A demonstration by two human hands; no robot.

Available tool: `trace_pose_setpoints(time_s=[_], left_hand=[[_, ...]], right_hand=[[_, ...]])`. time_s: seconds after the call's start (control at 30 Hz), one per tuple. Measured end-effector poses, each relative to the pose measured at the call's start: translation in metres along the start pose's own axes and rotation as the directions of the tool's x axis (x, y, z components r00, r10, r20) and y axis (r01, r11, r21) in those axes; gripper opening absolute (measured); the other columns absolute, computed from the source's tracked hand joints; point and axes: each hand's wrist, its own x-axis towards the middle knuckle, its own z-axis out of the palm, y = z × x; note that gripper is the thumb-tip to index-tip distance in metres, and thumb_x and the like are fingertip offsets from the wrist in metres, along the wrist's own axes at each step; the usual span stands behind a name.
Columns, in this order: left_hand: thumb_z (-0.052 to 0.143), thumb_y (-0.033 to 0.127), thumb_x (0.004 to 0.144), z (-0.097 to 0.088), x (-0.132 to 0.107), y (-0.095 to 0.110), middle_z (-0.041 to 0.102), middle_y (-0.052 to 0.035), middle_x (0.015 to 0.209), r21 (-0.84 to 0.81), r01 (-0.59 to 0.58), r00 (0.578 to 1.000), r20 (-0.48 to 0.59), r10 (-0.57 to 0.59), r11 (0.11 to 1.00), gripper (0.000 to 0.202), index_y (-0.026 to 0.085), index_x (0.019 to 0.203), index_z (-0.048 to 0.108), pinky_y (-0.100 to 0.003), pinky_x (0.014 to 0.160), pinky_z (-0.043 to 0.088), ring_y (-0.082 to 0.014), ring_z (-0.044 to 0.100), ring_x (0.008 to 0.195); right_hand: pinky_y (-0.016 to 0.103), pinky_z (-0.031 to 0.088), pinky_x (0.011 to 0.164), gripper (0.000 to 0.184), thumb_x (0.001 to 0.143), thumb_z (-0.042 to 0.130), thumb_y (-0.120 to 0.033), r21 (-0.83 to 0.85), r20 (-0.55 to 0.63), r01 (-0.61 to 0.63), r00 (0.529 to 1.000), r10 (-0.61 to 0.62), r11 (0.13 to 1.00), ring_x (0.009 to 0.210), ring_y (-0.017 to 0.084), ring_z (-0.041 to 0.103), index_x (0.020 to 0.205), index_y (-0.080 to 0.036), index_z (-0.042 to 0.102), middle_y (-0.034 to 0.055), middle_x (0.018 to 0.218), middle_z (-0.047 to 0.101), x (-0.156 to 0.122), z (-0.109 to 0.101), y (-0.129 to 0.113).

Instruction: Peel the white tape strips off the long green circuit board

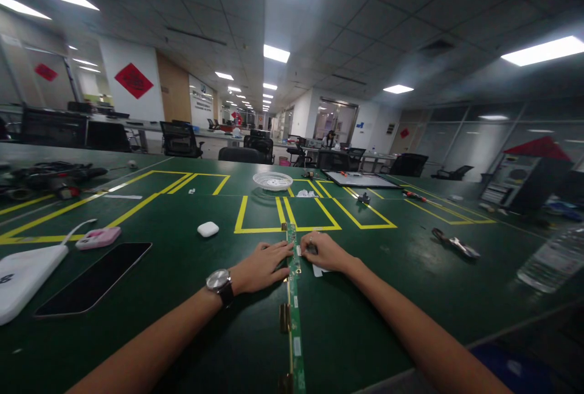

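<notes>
A long, narrow green circuit board [297,321] lies lengthwise in front of me, with brown flex tabs [284,318] along its left edge. My left hand [262,267] rests palm down beside it, fingers stretched out and their tips touching the board's left edge. On the other side, my right hand [326,251] is closed in a pinch at the board's right edge, by a small white part [299,250]. Whatever the pinching fingertips hold is too small and hidden to make out. A white scrap [318,270] lies under the right hand.
Left of my hands are a white earbud case [208,229], a phone [95,278], a pink case [98,238] and a white power bank [27,278]. Ahead stands a white basket [272,181]. A water bottle [550,263] and a metal tool [455,244] are at right.
</notes>
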Motion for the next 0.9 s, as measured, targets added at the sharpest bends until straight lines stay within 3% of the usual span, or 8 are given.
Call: trace_pose_setpoints(time_s=[0.2,0.33,0.5,0.63,0.77,0.9], left_hand=[[0.040,0.046,0.102,-0.002,0.000,0.001,0.037,-0.0086,0.155,-0.005,-0.002,1.000,0.012,0.002,1.000,0.046,0.026,0.143,0.044,-0.047,0.110,0.025,-0.0275,0.031,0.144],[0.040,0.046,0.101,-0.003,-0.002,0.003,0.036,-0.0084,0.156,-0.031,0.017,1.000,0.007,-0.017,0.999,0.046,0.028,0.143,0.043,-0.050,0.111,0.025,-0.0277,0.030,0.144],[0.041,0.042,0.101,-0.006,-0.002,0.005,0.040,-0.0059,0.154,-0.111,0.026,0.995,-0.090,-0.036,0.993,0.043,0.030,0.143,0.043,-0.049,0.112,0.028,-0.0257,0.034,0.142],[0.037,0.038,0.102,-0.006,-0.003,-0.002,0.043,-0.0061,0.152,-0.200,0.104,0.963,-0.226,-0.149,0.974,0.040,0.026,0.138,0.047,-0.042,0.114,0.029,-0.0226,0.037,0.139],[0.032,0.038,0.103,-0.006,-0.006,-0.012,0.049,-0.0053,0.146,-0.262,0.116,0.927,-0.319,-0.199,0.958,0.037,0.025,0.132,0.052,-0.040,0.113,0.033,-0.0211,0.043,0.135],[0.034,0.038,0.103,-0.010,-0.009,-0.018,0.055,-0.0067,0.140,-0.253,0.133,0.912,-0.348,-0.219,0.958,0.035,0.023,0.126,0.057,-0.041,0.112,0.035,-0.0225,0.047,0.130]], right_hand=[[0.026,0.043,0.077,0.006,0.084,0.061,-0.015,0.027,-0.014,0.002,1.000,-0.002,1.000,0.080,0.016,0.059,0.084,-0.017,0.067,0.0022,0.082,0.067,-0.002,0.001,0.003],[0.031,0.045,0.085,0.007,0.088,0.062,-0.021,0.088,-0.011,0.028,1.000,-0.027,0.996,0.088,0.018,0.062,0.087,-0.018,0.068,0.0043,0.091,0.070,-0.002,-0.002,0.004],[0.036,0.044,0.099,0.023,0.097,0.049,-0.023,0.147,-0.049,0.058,0.997,-0.051,0.987,0.108,0.019,0.061,0.102,-0.021,0.071,0.0073,0.115,0.069,0.006,-0.005,-0.005],[0.037,0.042,0.104,0.031,0.096,0.045,-0.020,0.071,0.060,0.072,0.995,-0.076,0.995,0.115,0.020,0.059,0.112,-0.022,0.071,0.0066,0.123,0.067,0.010,-0.008,0.002],[0.040,0.042,0.102,0.033,0.097,0.042,-0.023,-0.075,0.020,-0.132,0.991,0.134,0.988,0.114,0.022,0.059,0.112,-0.022,0.071,0.0074,0.121,0.068,-0.006,-0.019,0.037],[0.042,0.041,0.101,0.030,0.094,0.050,-0.032,-0.183,-0.078,-0.339,0.941,0.330,0.923,0.114,0.025,0.056,0.113,-0.021,0.070,0.0101,0.119,0.066,-0.027,-0.028,0.070]])
